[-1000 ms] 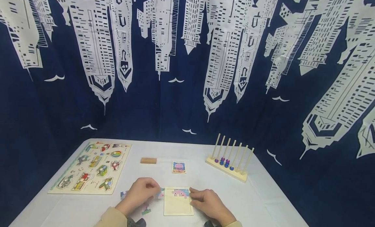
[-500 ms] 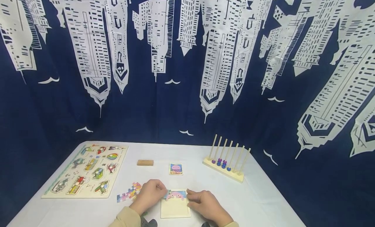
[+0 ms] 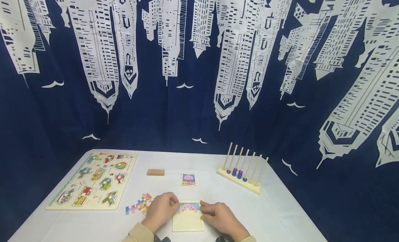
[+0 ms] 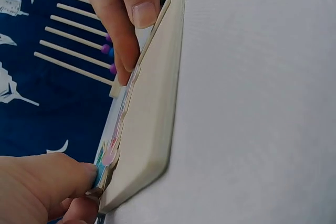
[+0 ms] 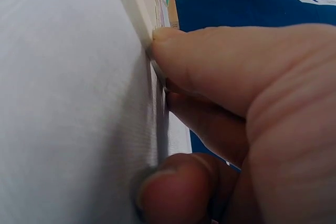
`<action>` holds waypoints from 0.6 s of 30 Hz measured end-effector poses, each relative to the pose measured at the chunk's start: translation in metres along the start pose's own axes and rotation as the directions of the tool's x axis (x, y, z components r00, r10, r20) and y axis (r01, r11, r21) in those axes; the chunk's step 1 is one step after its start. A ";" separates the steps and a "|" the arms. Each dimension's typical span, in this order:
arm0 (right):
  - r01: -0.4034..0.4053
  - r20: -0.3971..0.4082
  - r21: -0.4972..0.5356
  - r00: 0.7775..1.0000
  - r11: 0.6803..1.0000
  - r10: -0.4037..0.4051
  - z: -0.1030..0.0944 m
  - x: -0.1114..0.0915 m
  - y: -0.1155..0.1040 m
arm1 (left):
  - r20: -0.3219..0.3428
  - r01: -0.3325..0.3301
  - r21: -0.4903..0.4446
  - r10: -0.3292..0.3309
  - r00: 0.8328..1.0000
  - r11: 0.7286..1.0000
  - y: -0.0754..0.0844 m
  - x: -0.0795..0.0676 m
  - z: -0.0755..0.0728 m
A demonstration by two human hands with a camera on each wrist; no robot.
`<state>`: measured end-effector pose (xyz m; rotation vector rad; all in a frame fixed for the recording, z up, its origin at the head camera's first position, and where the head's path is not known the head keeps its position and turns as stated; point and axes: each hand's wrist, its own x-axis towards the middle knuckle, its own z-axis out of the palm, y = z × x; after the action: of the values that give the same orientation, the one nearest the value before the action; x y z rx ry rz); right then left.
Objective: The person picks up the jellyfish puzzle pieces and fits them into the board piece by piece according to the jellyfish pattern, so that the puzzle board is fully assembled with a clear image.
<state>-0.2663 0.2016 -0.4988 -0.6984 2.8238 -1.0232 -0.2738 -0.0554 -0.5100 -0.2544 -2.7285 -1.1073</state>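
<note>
A shallow wooden puzzle tray (image 3: 188, 223) lies on the white table, with joined pink and blue jigsaw pieces (image 3: 188, 207) along its far side. At the far left corner my left hand (image 3: 162, 209) pinches a blue-edged puzzle piece (image 4: 100, 174) between thumb and finger, right at the rim beside the joined row. My right hand (image 3: 220, 216) holds the right edge of the tray, thumb on the near part of that side and a finger near the far corner. Left of my left hand lie loose jigsaw pieces (image 3: 141, 203), partly covered by it.
Beyond the tray lies a small octopus picture card (image 3: 188, 179), with a wooden block (image 3: 156, 172) to its left. A large vehicle peg puzzle board (image 3: 93, 179) lies at left. A bead rack (image 3: 240, 181) with upright rods stands at back right.
My left hand has moved right to the tray's far left corner with the puzzle piece, uncovering the loose pieces. My right hand stays at the tray's right edge.
</note>
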 end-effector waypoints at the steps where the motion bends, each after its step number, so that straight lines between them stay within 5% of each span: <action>1: 0.004 0.000 0.001 1.000 1.000 -0.004 0.000 0.000 0.000 | 0.000 0.007 0.000 -0.007 1.000 1.000 0.000 -0.001 0.000; 18: 0.007 -0.001 -0.001 1.000 1.000 -0.007 0.002 0.001 0.002 | -0.012 0.025 0.040 -0.024 1.000 0.999 0.000 0.002 0.001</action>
<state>-0.2675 0.2013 -0.5009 -0.7080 2.8246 -1.0232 -0.2756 -0.0542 -0.5103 -0.2087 -2.7473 -1.0557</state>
